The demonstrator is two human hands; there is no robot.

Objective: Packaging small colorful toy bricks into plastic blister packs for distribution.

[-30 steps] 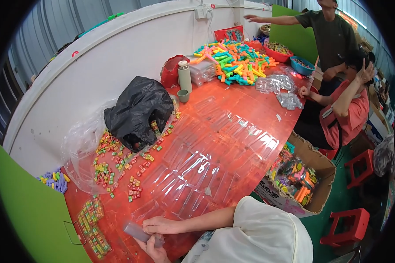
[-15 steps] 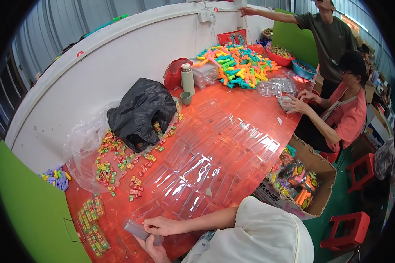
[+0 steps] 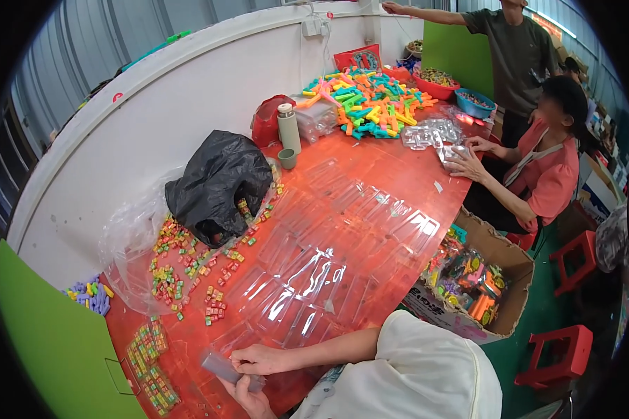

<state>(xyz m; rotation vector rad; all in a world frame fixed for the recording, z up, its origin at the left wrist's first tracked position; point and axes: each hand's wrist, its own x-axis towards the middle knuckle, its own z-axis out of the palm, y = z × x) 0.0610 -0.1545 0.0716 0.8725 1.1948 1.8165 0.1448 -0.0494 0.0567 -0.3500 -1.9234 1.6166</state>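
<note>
A stack of clear plastic blister shells (image 3: 218,363) sits low over the near edge of the table. My left hand (image 3: 250,399) is wrapped round it from below. On its upper side my right hand (image 3: 260,359) is closed, fingertips pinching at the shells' edge; how many layers they grip is hidden. Beyond my hands, rows of single clear shells (image 3: 314,279) lie spread across the red table (image 3: 398,164). Small red, yellow and green blocks (image 3: 217,306) lie loose to the left of the shells, and packed sheets of such blocks (image 3: 147,349) lie at the near left.
A black plastic bag (image 3: 220,183) stands behind the blocks, near a thermos (image 3: 288,130) and a cup (image 3: 286,158). Colourful plastic pieces (image 3: 374,101) are heaped at the far end. A cardboard box (image 3: 514,307) is at the right. A seated co-worker (image 3: 548,167) handles clear packaging; another person (image 3: 521,63) stands behind.
The view has shifted slightly. My hands keep nearly the same hold on the stack. At the far end, the standing person's arm remains stretched out, and the seated co-worker's head has turned.
</note>
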